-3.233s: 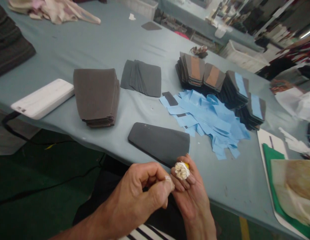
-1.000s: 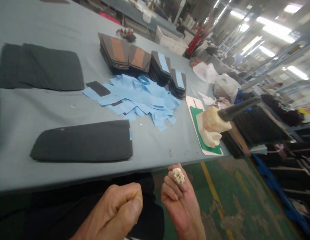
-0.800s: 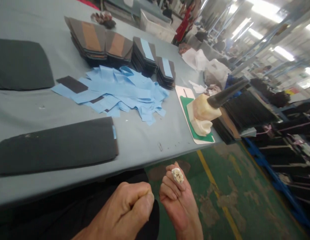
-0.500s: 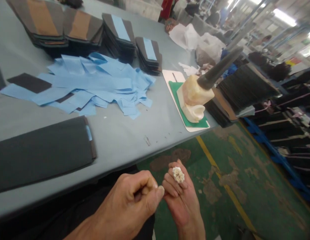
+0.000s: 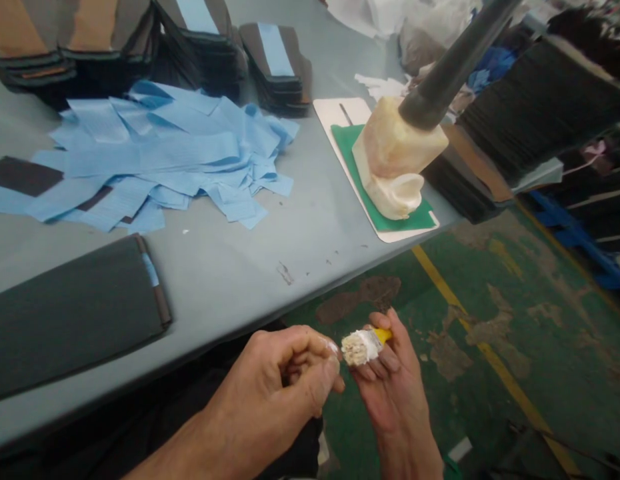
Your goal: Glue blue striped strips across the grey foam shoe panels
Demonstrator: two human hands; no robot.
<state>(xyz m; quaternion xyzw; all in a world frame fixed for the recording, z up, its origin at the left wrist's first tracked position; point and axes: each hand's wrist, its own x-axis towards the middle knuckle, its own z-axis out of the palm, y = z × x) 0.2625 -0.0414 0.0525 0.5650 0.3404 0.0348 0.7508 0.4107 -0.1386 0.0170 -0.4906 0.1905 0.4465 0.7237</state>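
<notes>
Brush (image 5: pixel 367 343) is located between both hands, off the near edge of the bench (image 5: pixel 250 280). The right hand (image 5: pixel 397 393) clamps its yellow handle (image 5: pixel 383 335); the left hand (image 5: pixel 285 390) curls just beside the bristles (image 5: pixel 354 349), and whether its grip pinches anything cannot be told. For best control, hold the handle firmly and use light left fingertip pressure to avoid splaying. Bristles point left, slightly near; the long axis runs left-right, handle at right.

Beyond the hands (image 5: pixel 285 380), tabletop (image 5: pixel 313 217) offers passage between the blue strips (image 5: pixel 190 157) and the pale container (image 5: pixel 393 143).
</notes>
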